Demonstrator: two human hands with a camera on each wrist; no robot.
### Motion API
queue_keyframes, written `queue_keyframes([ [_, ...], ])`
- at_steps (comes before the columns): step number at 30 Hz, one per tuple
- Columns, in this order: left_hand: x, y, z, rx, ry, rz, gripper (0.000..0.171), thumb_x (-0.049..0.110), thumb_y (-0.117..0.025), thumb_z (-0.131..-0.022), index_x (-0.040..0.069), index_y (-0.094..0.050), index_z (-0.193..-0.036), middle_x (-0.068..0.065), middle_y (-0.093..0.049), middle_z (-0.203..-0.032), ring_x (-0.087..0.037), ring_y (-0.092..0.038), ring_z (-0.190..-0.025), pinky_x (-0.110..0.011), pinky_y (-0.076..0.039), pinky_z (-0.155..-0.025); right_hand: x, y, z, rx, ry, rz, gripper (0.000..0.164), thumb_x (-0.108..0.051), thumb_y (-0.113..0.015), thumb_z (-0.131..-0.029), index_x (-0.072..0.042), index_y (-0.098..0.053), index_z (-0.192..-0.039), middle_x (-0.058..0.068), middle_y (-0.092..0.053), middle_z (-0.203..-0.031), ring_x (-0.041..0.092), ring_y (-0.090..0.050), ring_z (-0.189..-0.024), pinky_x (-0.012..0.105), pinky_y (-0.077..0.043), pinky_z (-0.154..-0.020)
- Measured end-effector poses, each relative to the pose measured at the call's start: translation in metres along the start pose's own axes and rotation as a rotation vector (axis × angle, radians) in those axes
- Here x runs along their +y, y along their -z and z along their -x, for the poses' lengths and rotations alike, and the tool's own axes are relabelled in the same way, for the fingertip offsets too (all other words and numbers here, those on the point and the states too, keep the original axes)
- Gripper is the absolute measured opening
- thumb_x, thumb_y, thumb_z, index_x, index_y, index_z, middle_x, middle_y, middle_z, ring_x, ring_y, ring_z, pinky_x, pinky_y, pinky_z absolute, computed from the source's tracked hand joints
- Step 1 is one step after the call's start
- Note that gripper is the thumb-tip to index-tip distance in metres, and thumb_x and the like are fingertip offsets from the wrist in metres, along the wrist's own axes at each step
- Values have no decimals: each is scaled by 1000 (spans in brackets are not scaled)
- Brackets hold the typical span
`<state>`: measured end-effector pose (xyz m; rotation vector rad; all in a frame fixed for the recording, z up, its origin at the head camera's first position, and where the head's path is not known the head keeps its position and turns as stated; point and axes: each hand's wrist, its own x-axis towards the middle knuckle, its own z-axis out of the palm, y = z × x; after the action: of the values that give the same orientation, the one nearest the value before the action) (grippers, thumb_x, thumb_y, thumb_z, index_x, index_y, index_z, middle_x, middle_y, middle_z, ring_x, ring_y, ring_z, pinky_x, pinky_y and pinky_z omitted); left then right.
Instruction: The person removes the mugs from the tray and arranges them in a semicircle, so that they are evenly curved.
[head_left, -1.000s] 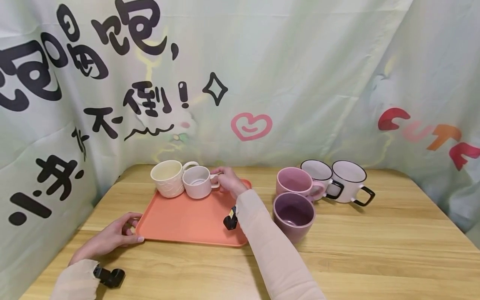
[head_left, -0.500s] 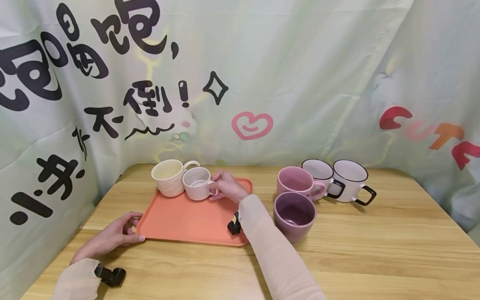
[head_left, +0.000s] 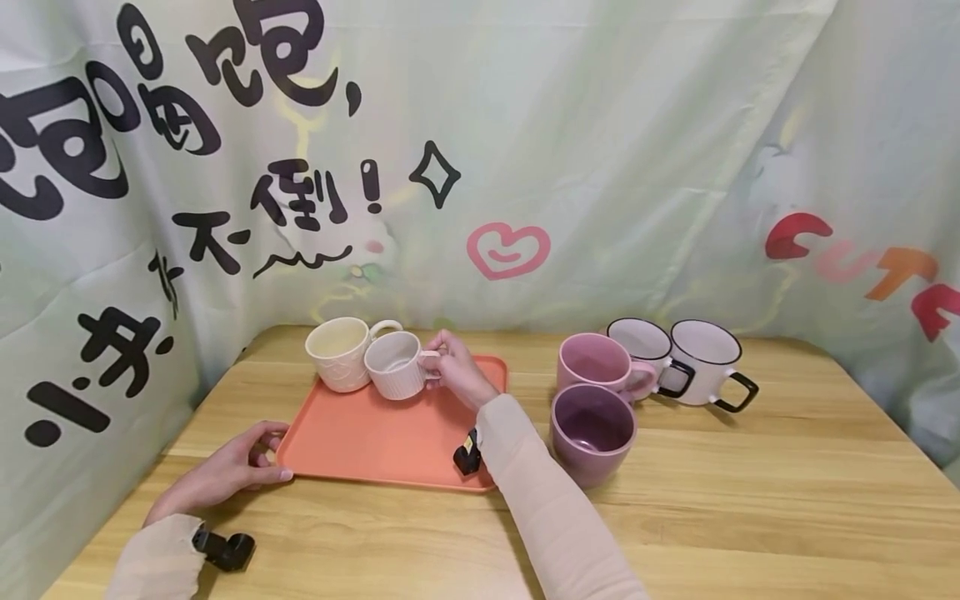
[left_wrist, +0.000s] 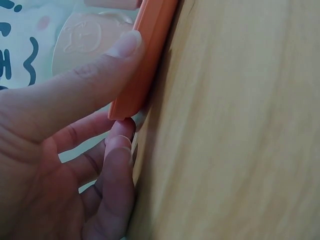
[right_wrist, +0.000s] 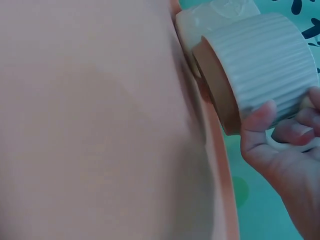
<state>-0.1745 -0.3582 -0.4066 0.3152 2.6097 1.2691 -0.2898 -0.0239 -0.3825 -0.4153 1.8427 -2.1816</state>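
My right hand pinches the handle of a small pale ribbed mug over the back of an orange tray. In the right wrist view, the ribbed mug leans, its bare brown base tipped up to show above the tray. A cream mug with a raised pattern stands right beside it, at the tray's back left corner. My left hand holds the tray's front left corner. In the left wrist view, the thumb lies along the tray rim and the fingers curl at the corner's underside.
On the table, right of the tray, stand a pink mug, a purple mug and two white black-rimmed mugs, one with its black handle facing right. A printed curtain hangs close behind the table.
My right hand has shifted its fingers on the ribbed mug's handle, and the mug now leans more than before. My left hand stays at the tray corner.
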Motion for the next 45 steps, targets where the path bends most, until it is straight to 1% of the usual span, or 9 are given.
queue_keyframes([
  [4, 2, 0, 1, -2, 30, 15, 71, 13, -79, -89, -13, -38, -141, -14, -53, -105, -15, -49, -77, -27, -47, -64, -7, 0, 1, 15, 46, -19, 20, 10, -54, -94, -6, -43, -90, 5, -54, -83, 17, -49, -65, 27, -47, -57],
  [10, 3, 1, 1, -2, 8, 11, 70, 10, -77, -90, -15, -36, -141, -14, -54, -106, -15, -50, -77, -27, -47, -63, -20, 0, 2, 72, 92, -51, 18, 11, -55, -93, -4, -46, -92, 7, -57, -85, 17, -52, -64, 27, -48, -56],
  [15, 2, 1, -1, 0, 9, 12, 70, 9, -77, -90, -16, -36, -141, -13, -54, -106, -14, -50, -77, -27, -47, -63, -29, 0, 5, 144, 131, -43, 17, 10, -56, -92, -4, -46, -92, 9, -57, -88, 18, -56, -70, 26, -49, -58],
  [18, 2, 1, 0, 1, 7, 11, 70, 9, -78, -90, -16, -37, -140, -14, -54, -105, -15, -50, -77, -27, -46, -63, -34, -1, 7, 170, 132, -51, 17, 11, -55, -92, -4, -46, -92, 10, -57, -89, 18, -56, -72, 27, -49, -58],
  [24, 1, 0, -1, 2, 8, 13, 69, 8, -77, -90, -15, -37, -140, -13, -53, -106, -15, -50, -78, -27, -45, -64, -48, -4, 13, 233, 108, -88, 15, 8, -54, -92, -4, -47, -94, 11, -59, -87, 19, -57, -68, 28, -50, -57],
  [33, 2, 0, 0, 3, 13, 12, 70, 12, -79, -89, -14, -39, -140, -15, -53, -106, -16, -52, -79, -27, -47, -66, -76, -7, 27, 304, 92, -190, 14, 7, -53, -92, -6, -46, -91, 9, -54, -79, 18, -51, -61, 28, -48, -55],
  [37, 3, 1, 1, -3, -1, 15, 71, 13, -79, -89, -15, -38, -140, -15, -54, -107, -16, -53, -79, -27, -48, -65, -89, -6, 34, 336, 94, -221, 16, 7, -53, -92, -6, -45, -89, 6, -45, -69, 17, -45, -59, 28, -48, -54],
  [40, 3, 2, 1, 0, 0, 12, 71, 14, -79, -89, -14, -38, -140, -15, -54, -107, -15, -53, -79, -27, -48, -65, -96, -3, 38, 339, 104, -230, 17, 7, -53, -92, -7, -44, -88, 4, -38, -65, 17, -39, -58, 28, -49, -54],
  [45, 4, 0, 0, 7, 14, -5, 71, 14, -80, -88, -13, -40, -140, -14, -54, -107, -16, -53, -80, -27, -46, -68, -105, 4, 47, 327, 137, -218, 16, 6, -52, -93, -6, -44, -88, 5, -36, -67, 18, -38, -58, 28, -50, -55],
])
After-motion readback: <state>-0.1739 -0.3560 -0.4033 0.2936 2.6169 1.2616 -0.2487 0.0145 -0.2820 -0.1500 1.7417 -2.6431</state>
